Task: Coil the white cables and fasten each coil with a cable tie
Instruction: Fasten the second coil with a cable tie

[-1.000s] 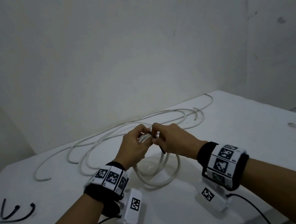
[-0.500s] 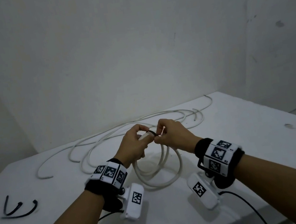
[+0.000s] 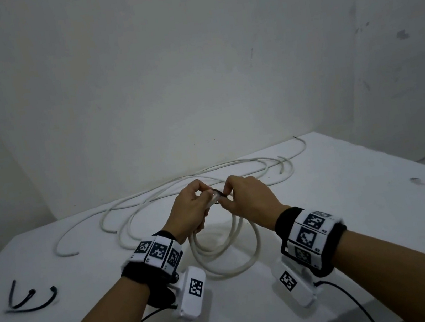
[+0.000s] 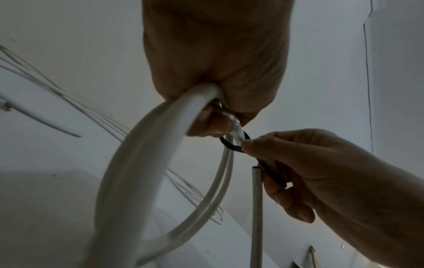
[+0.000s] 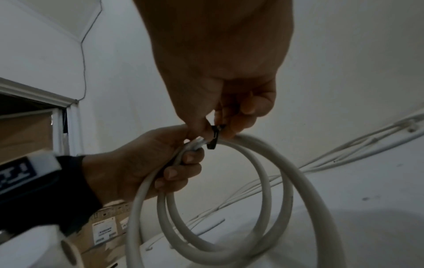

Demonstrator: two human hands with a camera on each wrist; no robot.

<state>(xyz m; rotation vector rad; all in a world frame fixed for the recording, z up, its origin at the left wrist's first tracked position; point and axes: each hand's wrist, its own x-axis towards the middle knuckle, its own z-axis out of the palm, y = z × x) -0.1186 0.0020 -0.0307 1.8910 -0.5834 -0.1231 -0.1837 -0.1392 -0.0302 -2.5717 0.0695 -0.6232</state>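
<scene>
The wrist views are dim, and each cuts its own hand off at the top, so most of those fingers are hidden. The white counter [image 3: 351, 209] sits in a bare corner of grey walls [image 3: 192, 67], with long loose white cables [image 3: 156, 196] lying at the back and spare black ties [image 3: 30, 298] near its left edge. Above it the left hand [image 3: 188, 211] grips the top of the white coil [image 3: 228, 255], and the right hand [image 3: 250, 202] pinches the black cable tie [image 4: 229, 143] looped round it.
</scene>
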